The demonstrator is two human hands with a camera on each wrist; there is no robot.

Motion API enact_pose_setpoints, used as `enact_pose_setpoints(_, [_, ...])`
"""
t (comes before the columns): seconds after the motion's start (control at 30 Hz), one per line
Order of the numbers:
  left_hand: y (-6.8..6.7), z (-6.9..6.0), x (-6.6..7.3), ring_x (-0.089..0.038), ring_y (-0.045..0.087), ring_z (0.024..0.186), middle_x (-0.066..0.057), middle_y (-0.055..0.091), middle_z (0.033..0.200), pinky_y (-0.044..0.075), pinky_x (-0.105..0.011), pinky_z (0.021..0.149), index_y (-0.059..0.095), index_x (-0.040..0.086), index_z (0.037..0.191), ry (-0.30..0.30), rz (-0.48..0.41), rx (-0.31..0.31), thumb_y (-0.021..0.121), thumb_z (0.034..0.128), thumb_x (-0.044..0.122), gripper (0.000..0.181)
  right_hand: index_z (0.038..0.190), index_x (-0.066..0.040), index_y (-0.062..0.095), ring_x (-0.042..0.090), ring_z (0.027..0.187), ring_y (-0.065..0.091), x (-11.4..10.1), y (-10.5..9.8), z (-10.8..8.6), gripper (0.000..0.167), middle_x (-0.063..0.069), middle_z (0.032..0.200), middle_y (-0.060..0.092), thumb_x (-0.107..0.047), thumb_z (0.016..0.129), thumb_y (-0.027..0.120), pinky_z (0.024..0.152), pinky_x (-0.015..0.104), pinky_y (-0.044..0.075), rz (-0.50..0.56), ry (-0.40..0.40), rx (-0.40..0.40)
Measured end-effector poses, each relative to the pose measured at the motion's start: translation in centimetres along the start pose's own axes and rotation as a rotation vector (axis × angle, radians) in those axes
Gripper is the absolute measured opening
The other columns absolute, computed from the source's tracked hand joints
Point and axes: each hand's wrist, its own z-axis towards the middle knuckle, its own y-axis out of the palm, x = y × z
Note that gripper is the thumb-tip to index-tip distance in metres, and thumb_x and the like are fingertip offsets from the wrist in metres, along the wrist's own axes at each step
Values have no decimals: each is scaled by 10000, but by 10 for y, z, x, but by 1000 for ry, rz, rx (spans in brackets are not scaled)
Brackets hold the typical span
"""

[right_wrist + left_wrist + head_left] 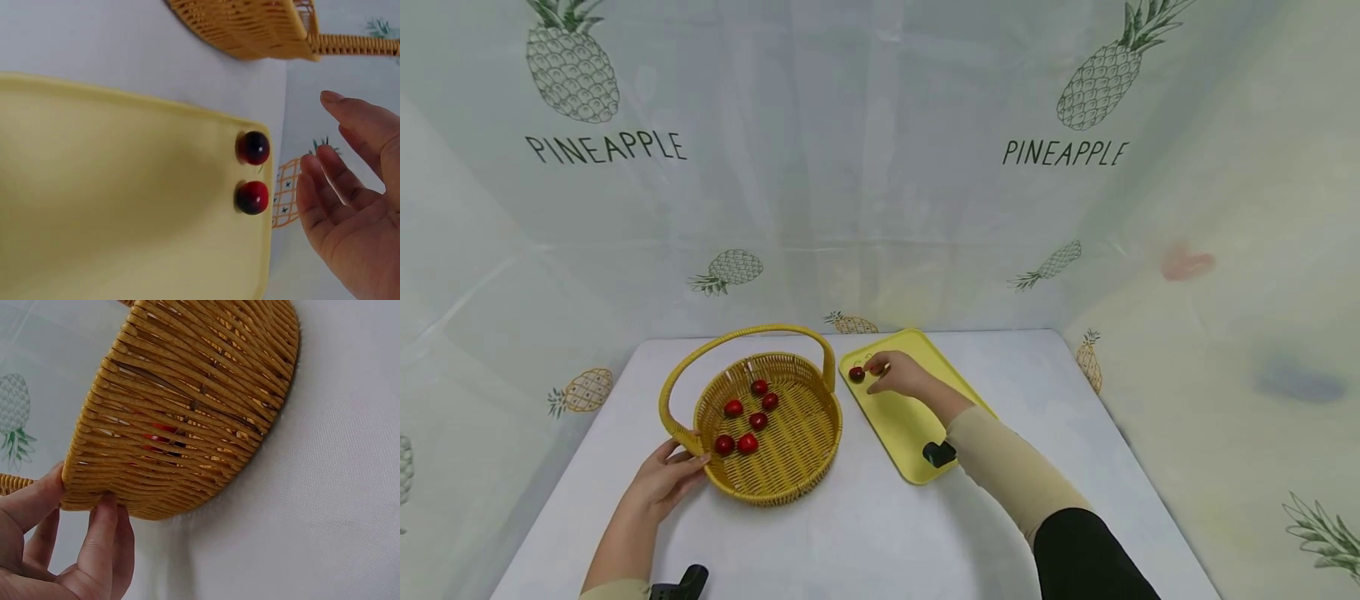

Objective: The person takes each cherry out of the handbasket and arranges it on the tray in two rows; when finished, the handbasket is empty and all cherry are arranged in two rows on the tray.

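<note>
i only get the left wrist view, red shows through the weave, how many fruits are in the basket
Observer: The head view shows six red fruits in the basket.
Operator: ok and over on the right side
Observer: The right hand is over the far part of a yellow tray.
Operator: anything on that
Observer: Yes, the right wrist view shows two dark red fruits side by side near its far end.
</note>
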Motion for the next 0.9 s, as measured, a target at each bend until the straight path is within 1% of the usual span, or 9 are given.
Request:
enact_pose_setpoints(0.1, [1,0,0,-108,640,931,-270,299,1430,541,-305,877,211,62,1510,3,1,-1,696,884,-6,795,1178,13,652,370,1089,569,-7,3,-2,409,227,1190,595,-60,802,797,830,350,531,-26,-2,-34])
enact_pose_setpoints(0.2, [2,-1,1,-110,643,930,-287,258,1459,542,-309,876,197,60,1519,4,-2,0,701,881,-4,816,1188,12,648,357,1077,584,-14,6,-5,413,199,1203,606,-63,808,794,821,328,536,-45,-22,-71])
enact_pose_setpoints(0.33, [2,-2,1,-110,645,920,-273,292,1431,543,-308,873,187,56,1523,-1,-3,3,691,884,-18,817,1195,1,646,339,1052,596,-26,12,-9,408,162,1163,621,-54,815,786,798,299,540,-55,-58,-113])
enact_pose_setpoints(0.43, [1,-2,1,-113,644,925,-245,340,1391,542,-305,874,205,65,1515,-2,-4,2,690,883,-21,801,1189,-39,658,262,985,615,-37,17,-11,404,145,1121,628,-70,811,796,767,267,539,-64,-78,-140])
enact_pose_setpoints(0.5, [0,-1,1,-119,643,933,-237,357,1377,542,-306,875,222,60,1507,6,-5,-1,684,884,-32,782,1193,-36,658,222,925,625,-42,22,-11,406,156,1102,629,-56,810,793,740,257,539,-54,-94,-166])
enact_pose_setpoints(0.6, [-1,0,0,-120,637,946,-262,323,1407,538,-310,884,222,51,1507,20,-7,-15,663,894,-46,761,1206,-14,650,174,853,619,-50,29,-12,417,171,1099,629,-37,813,785,714,247,539,-52,-121,-197])
enact_pose_setpoints(0.67, [-2,0,0,-119,633,947,-289,283,1436,537,-315,887,209,36,1512,32,-7,-25,649,899,-58,761,1207,-7,647,174,848,621,-54,34,-12,411,168,1108,629,-28,817,777,708,246,541,-49,-133,-216])
enact_pose_setpoints(0.73, [-1,1,-1,-114,634,941,-289,269,1446,536,-316,889,206,41,1513,29,-6,-21,651,899,-55,764,1192,-30,658,172,874,614,-58,39,-11,391,149,1122,634,-36,819,779,719,235,539,-59,-141,-223])
enact_pose_setpoints(0.9, [0,2,-2,-115,639,934,-267,304,1424,538,-318,886,218,43,1509,22,-5,-4,649,901,-55,752,1168,-68,669,136,868,597,-66,53,-9,365,135,1128,645,-48,821,782,719,216,525,-83,-154,-239])
